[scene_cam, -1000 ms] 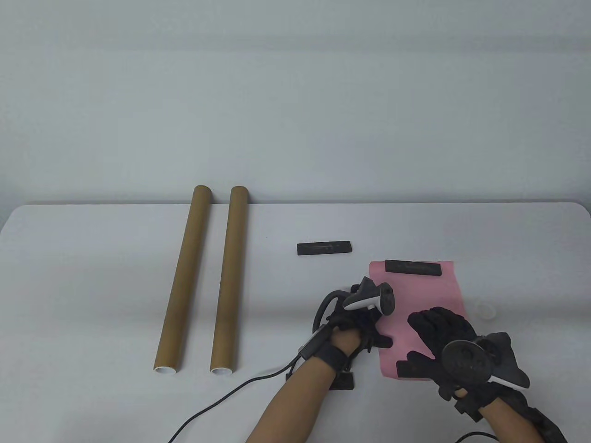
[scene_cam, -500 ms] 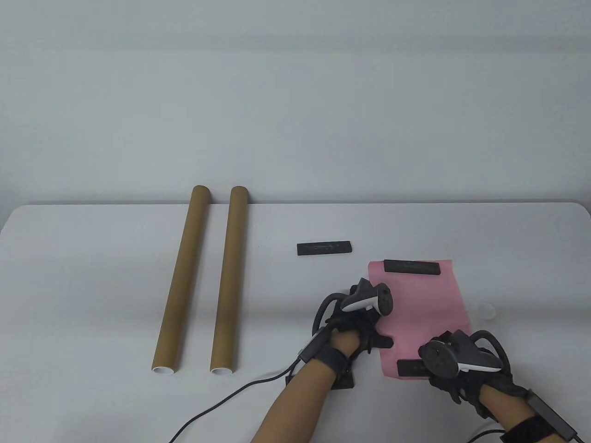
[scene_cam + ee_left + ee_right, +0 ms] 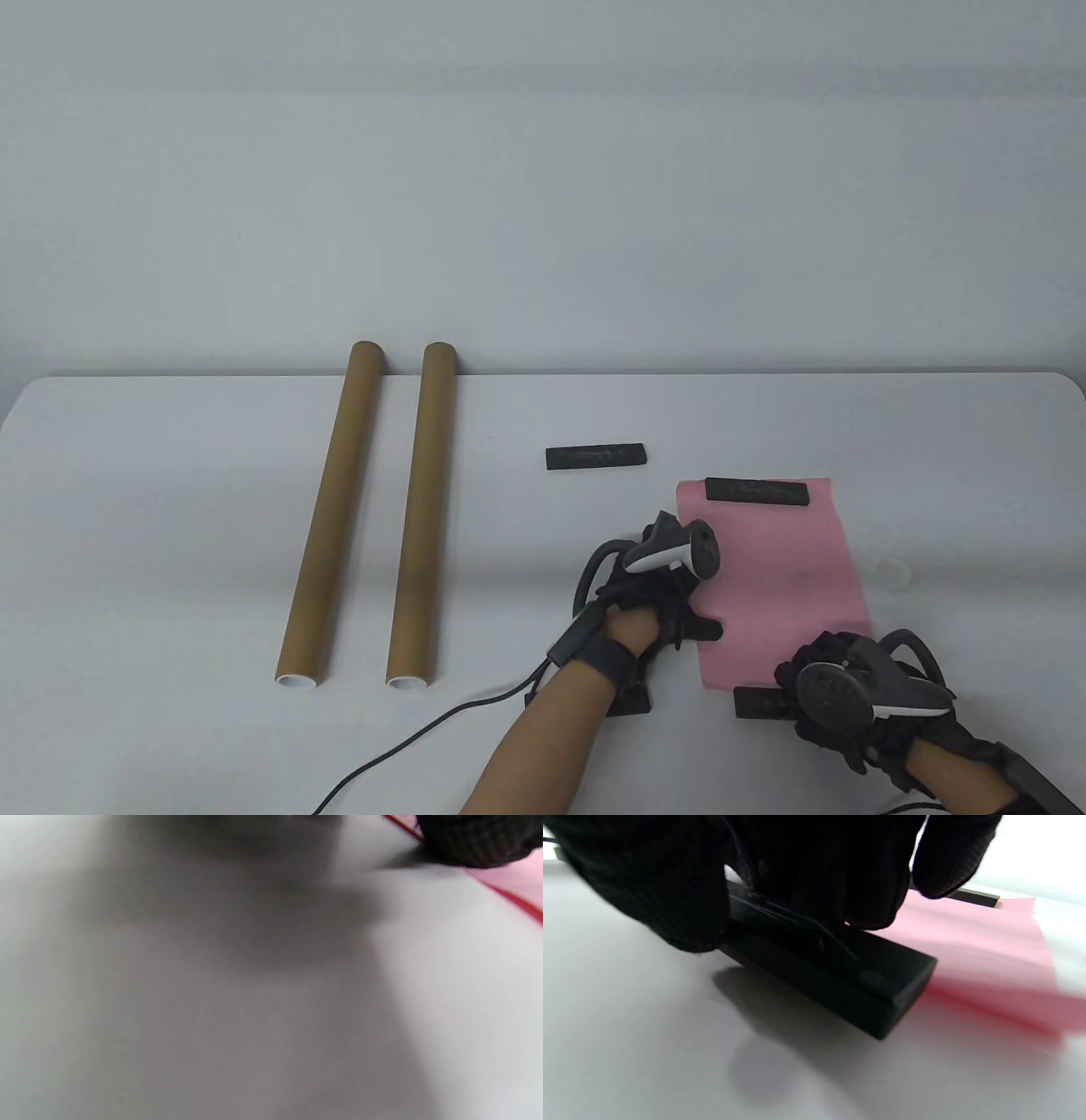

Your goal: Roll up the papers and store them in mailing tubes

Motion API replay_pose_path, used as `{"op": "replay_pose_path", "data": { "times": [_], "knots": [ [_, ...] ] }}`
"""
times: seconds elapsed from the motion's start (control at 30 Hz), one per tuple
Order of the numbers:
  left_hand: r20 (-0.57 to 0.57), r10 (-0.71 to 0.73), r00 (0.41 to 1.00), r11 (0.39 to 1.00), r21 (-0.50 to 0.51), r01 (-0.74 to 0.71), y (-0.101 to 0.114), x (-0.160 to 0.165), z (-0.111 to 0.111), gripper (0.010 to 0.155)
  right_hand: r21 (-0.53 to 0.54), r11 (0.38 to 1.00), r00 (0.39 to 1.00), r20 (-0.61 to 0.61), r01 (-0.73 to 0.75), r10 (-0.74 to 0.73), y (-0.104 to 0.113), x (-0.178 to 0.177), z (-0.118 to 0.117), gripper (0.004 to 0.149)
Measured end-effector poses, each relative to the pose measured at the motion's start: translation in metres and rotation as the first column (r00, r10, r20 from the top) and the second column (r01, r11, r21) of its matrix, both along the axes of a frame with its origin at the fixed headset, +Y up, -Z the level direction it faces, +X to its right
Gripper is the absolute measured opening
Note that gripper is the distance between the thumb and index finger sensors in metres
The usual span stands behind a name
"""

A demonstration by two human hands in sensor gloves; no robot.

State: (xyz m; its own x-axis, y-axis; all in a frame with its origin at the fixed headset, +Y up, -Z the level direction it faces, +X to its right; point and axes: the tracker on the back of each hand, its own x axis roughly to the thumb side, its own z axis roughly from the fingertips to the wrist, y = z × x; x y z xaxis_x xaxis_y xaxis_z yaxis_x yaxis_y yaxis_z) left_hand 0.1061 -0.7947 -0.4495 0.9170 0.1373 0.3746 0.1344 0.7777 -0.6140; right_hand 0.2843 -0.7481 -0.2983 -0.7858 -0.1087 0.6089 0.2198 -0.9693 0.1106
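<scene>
**Weight comes off pink sheet's near edge as rolling step approaches**

Fingers of the right hand (image 3: pixel 836 692) grip a black bar (image 3: pixel 758 703) at the lower right of the table view, the bar now lying on the table (image 3: pixel 170 526) just below the near edge of the pink paper (image 3: pixel 776 577) and no longer on it, to judge by the bare strip between them. The left hand (image 3: pixel 653 598) rests at the sheet's left margin, a gloved finger pressing the edge; how far its other fingers are spread cannot be told.

The paper lies flat at lower right of centre, its long axis running away from the person, and a second black bar (image 3: pixel 758 491) pins its far end. Both hands sit at the near end, so a roll would likely start there and travel up-frame toward that weight. A third bar (image 3: pixel 596 456) lies loose near frame centre. Two brown mailing tubes (image 3: pixel 373 518) lie side by side at left, well apart from the sheet, their white-rimmed mouths toward the person; the left hand is the nearer to them.

The right wrist view alone shows thumb and fingers clasping the bar; the left wrist view, mostly blur, offers only a fingertip on the pink edge at its upper right.
</scene>
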Motion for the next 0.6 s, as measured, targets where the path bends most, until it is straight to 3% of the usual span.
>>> {"op": "replay_pose_path", "data": {
  "times": [0.27,0.47,0.6],
  "knots": [
    [-0.005,0.017,1.0,1.0,0.002,-0.017,-0.001,-0.001,0.0,0.097,-0.038,0.999,0.999,-0.004,-0.036,0.036,-0.002,0.003,-0.004,0.068],
    [-0.005,0.021,1.0,1.0,0.0,-0.021,-0.002,-0.002,0.0,0.097,0.139,0.969,0.971,0.097,0.205,-0.219,0.063,0.021,-0.03,0.068],
    [-0.006,0.019,1.0,1.0,-0.001,-0.019,-0.002,-0.002,0.0,0.097,0.248,0.944,0.944,0.189,0.22,-0.27,0.094,0.028,-0.068,0.065]
  ]
}}
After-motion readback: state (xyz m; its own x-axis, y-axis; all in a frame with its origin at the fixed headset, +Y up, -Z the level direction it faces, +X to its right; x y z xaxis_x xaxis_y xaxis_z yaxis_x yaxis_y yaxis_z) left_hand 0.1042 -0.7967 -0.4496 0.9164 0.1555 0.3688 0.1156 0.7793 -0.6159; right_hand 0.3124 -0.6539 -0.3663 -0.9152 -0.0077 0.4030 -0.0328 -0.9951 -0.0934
